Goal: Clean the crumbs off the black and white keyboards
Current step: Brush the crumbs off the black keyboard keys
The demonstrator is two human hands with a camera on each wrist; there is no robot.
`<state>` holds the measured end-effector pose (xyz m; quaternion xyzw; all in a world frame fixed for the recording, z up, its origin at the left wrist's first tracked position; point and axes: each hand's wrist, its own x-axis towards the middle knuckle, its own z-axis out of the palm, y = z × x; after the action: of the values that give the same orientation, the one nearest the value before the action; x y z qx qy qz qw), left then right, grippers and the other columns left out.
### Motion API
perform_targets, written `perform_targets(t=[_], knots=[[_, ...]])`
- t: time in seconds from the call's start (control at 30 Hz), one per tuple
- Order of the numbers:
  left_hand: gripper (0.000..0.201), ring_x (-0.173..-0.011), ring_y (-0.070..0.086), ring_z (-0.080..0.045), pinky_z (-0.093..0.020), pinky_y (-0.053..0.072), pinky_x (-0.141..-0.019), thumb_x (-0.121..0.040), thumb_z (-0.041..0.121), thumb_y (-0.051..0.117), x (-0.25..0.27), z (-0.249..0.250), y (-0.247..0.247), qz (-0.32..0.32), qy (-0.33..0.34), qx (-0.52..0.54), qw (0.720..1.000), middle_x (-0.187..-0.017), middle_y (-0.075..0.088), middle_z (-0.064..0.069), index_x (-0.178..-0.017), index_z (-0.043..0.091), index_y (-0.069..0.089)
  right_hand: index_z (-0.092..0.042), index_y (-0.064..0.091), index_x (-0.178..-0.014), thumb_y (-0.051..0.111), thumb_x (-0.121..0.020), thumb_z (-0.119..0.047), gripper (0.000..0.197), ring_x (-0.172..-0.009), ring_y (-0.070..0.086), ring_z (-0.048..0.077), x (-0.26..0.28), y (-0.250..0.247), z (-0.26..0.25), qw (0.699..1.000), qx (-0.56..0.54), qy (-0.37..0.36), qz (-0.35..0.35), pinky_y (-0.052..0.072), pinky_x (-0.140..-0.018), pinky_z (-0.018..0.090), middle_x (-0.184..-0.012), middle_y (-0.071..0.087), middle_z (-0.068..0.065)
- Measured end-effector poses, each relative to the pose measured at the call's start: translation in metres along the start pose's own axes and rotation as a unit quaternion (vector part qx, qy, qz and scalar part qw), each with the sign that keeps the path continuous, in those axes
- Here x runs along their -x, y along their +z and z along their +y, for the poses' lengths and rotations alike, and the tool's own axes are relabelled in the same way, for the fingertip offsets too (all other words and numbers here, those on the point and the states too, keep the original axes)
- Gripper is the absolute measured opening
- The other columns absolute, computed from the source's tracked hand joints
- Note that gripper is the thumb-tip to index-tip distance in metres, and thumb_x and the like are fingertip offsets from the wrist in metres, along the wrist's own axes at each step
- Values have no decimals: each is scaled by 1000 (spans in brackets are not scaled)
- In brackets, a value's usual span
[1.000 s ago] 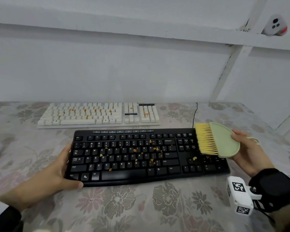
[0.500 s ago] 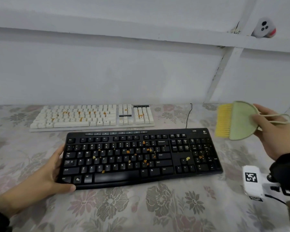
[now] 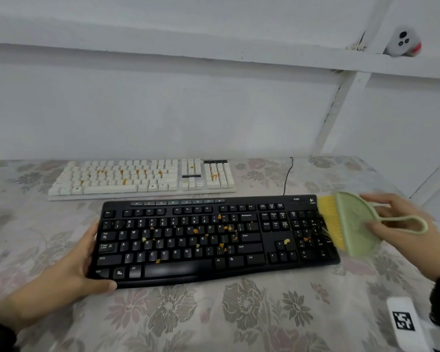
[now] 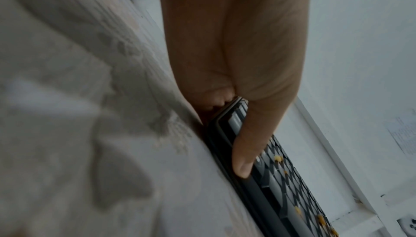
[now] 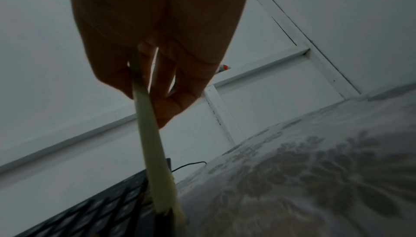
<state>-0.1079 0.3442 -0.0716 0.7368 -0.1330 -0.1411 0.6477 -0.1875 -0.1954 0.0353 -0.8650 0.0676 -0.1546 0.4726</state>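
A black keyboard (image 3: 214, 240) lies on the flowered tablecloth, with orange crumbs (image 3: 221, 246) scattered over its middle keys and number pad. My left hand (image 3: 69, 270) grips its left end, thumb along the front edge (image 4: 245, 152). My right hand (image 3: 401, 224) holds a pale green brush (image 3: 353, 224) with yellow bristles (image 3: 329, 222), which touch the keyboard's right edge over the number pad. In the right wrist view the brush (image 5: 153, 152) appears edge-on, pinched between thumb and fingers. Behind lies a white keyboard (image 3: 142, 179), also strewn with orange crumbs.
The table (image 3: 264, 313) stands against a white wall. A black cable (image 3: 287, 176) runs from the keyboards toward the wall. A small white and red device (image 3: 403, 41) sits on a wall ledge at upper right. A white tag block (image 3: 404, 323) is on my right wrist.
My right hand lifted the brush up and to the right off the number pad, then brought it back down onto the keyboard's right edge. The left hand kept its grip.
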Motion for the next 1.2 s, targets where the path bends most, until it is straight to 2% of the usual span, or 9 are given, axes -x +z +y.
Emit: perform_targets(t=[0.13, 0.2, 0.27, 0.4, 0.73, 0.8, 0.9, 1.03, 1.2], knots=[[121, -120, 59, -14, -21, 54, -87, -44, 9, 88, 1, 2, 1, -6, 4, -6, 1000, -135, 56, 11, -137, 60, 29, -40, 63, -101, 61, -87, 2, 44, -78, 70, 19, 15, -6, 1, 998, 19, 31, -49, 55, -66, 40, -90, 75, 0], [123, -121, 59, -14, -21, 54, -87, -44, 10, 88, 1, 1, 1, -5, 0, -5, 1000, -136, 56, 11, -138, 59, 27, -37, 63, -104, 75, -78, -27, 31, -80, 70, 25, 14, -13, -4, 996, -2, 59, -73, 54, -63, 46, -90, 74, 8], [123, -119, 60, -14, -21, 55, -85, -42, 10, 89, 0, 0, 1, 1, -3, -2, 1000, -134, 57, 11, -137, 61, 29, -33, 63, -109, 77, -64, -53, 52, -85, 69, 31, 6, -19, -7, 996, 0, 48, -71, 53, -66, 49, -90, 74, 11], [128, -116, 62, -13, -21, 56, -83, -31, 25, 99, 1, 1, 2, 9, -10, 5, 1000, -129, 60, 14, -133, 63, 31, -43, 60, -114, 55, -91, -2, 47, -87, 68, 27, -24, -17, -12, 1000, -7, -18, 9, 55, -68, 36, -93, 73, 2], [132, -114, 62, -9, -20, 56, -79, -21, 38, 100, 2, 4, 4, 20, -15, 13, 1000, -125, 62, 16, -131, 58, 30, -46, 62, -108, 58, -91, -6, 44, -78, 69, 11, 2, 2, -4, 999, 36, 2, -41, 53, -62, 17, -89, 74, -4], [131, -114, 62, -8, -19, 56, -80, -22, 38, 99, 2, 4, 4, 17, -19, 9, 1000, -126, 62, 18, -131, 60, 30, -47, 62, -110, 65, -86, -31, 29, -80, 70, 16, 11, -2, -10, 998, 30, 14, -57, 54, -62, 21, -88, 74, -2], [131, -114, 62, -7, -19, 56, -80, -22, 40, 99, 2, 3, 2, 17, -20, 1, 1000, -126, 61, 18, -131, 60, 30, -45, 60, -117, 66, -53, -78, 72, -82, 71, 21, 8, -13, -16, 994, 56, 18, -96, 54, -64, 28, -89, 74, 1], [132, -106, 66, -8, -18, 56, -76, -18, 31, 100, 2, 1, 2, 33, -22, 11, 999, -120, 65, 5, -130, 51, 34, -46, 59, -118, 62, -89, -17, 41, -88, 68, 26, -19, -15, -21, 999, 29, -24, -2, 53, -68, 32, -93, 73, 2], [132, -107, 66, -13, -20, 57, -76, -14, 36, 100, 1, -3, 0, 37, -24, 12, 999, -118, 66, 5, -127, 52, 35, -48, 56, -116, 56, -91, -6, 49, -68, 63, 0, -24, 1, -26, 999, 24, -22, 15, 50, -61, 10, -82, 71, -7]])
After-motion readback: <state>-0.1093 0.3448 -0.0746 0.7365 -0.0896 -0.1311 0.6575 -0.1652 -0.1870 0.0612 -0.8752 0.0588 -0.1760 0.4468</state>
